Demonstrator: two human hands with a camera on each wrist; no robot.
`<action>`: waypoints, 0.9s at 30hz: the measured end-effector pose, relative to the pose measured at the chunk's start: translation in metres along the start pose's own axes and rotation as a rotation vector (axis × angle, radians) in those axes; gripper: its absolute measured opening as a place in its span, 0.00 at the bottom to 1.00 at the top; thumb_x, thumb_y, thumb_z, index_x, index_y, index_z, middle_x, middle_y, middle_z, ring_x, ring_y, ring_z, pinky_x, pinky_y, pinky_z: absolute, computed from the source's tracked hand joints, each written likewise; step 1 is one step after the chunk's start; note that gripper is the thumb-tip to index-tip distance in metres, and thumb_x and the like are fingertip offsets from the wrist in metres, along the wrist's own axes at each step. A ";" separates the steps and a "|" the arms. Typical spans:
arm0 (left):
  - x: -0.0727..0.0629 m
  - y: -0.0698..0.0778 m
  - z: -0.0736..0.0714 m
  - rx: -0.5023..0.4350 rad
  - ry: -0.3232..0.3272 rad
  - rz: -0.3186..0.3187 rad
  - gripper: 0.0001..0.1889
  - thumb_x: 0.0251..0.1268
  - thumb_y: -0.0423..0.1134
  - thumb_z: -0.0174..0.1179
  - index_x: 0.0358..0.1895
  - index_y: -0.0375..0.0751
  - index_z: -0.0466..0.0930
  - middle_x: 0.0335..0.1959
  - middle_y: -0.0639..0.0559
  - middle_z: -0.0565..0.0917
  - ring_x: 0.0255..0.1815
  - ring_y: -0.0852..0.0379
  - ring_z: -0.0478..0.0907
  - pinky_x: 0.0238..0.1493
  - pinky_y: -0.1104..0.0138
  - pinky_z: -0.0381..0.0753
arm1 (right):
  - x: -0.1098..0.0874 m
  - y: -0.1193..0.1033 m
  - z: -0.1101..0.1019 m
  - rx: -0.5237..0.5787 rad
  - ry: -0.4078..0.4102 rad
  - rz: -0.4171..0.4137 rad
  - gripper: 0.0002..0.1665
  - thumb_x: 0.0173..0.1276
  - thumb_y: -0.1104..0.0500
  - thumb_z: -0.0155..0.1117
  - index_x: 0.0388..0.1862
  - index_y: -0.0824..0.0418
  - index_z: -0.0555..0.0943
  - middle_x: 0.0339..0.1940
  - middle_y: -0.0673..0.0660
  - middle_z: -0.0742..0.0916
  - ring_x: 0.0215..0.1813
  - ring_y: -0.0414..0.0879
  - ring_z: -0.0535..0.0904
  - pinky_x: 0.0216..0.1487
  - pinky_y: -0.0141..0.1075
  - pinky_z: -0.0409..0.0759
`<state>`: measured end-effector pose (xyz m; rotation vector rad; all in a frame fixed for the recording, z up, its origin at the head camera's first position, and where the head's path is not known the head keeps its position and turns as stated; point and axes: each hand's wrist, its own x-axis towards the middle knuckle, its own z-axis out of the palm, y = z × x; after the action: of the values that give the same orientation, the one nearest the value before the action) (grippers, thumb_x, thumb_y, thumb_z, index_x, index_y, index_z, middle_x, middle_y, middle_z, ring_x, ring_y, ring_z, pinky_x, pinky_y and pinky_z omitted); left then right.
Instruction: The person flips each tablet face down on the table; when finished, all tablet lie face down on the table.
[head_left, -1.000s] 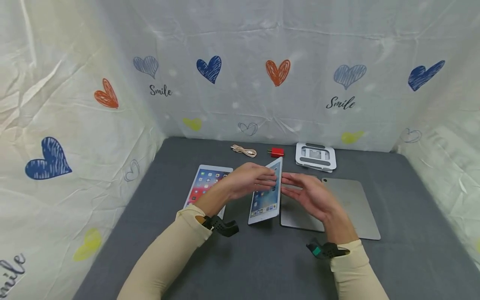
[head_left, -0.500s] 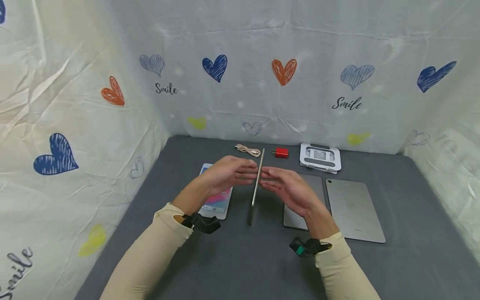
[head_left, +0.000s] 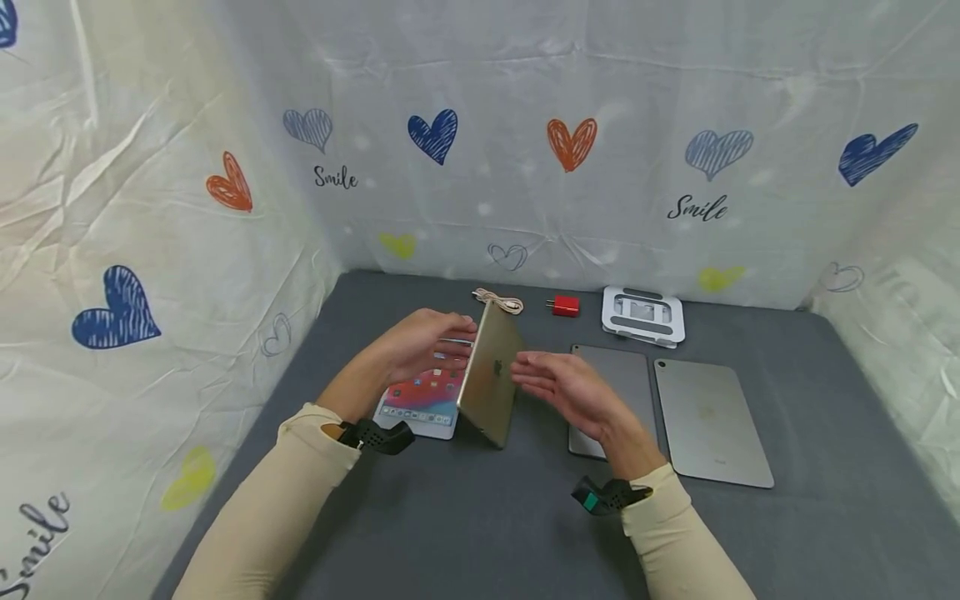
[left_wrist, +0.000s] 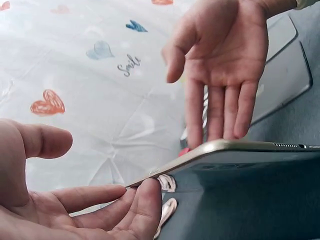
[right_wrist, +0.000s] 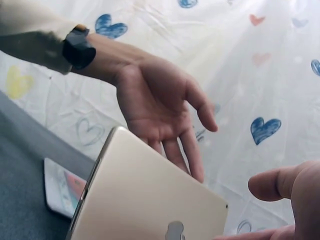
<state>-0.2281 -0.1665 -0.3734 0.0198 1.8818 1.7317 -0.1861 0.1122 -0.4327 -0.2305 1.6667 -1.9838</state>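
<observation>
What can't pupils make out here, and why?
Screen of gold tablet: turned away, head view; too slanted, left wrist view.
Screens of grey tablet and silver tablet: face down, head view.
Top of lit tablet: behind left hand, head view.
Marking on silver tablet: too small, head view.

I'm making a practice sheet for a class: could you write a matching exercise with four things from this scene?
1. Gold-backed tablet
2. Charger plug
3. Cable
4. Folded stand

A. Red
B. White and grey
C. Tilted, between left hand and right hand
D. Bundled in loops

Pairs: 1-C, 2-A, 3-D, 4-B
</observation>
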 end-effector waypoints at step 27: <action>0.024 -0.058 0.004 -0.187 0.069 -0.120 0.25 0.86 0.44 0.52 0.75 0.32 0.71 0.66 0.40 0.76 0.58 0.46 0.79 0.68 0.49 0.86 | -0.024 0.027 -0.038 -0.057 0.093 0.103 0.38 0.92 0.52 0.47 0.86 0.78 0.56 0.88 0.75 0.63 0.89 0.68 0.60 0.91 0.55 0.59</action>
<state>-0.2256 -0.1624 -0.4361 -0.2227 1.7230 1.8382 -0.1757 0.1541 -0.4624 -0.0720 1.7581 -1.8985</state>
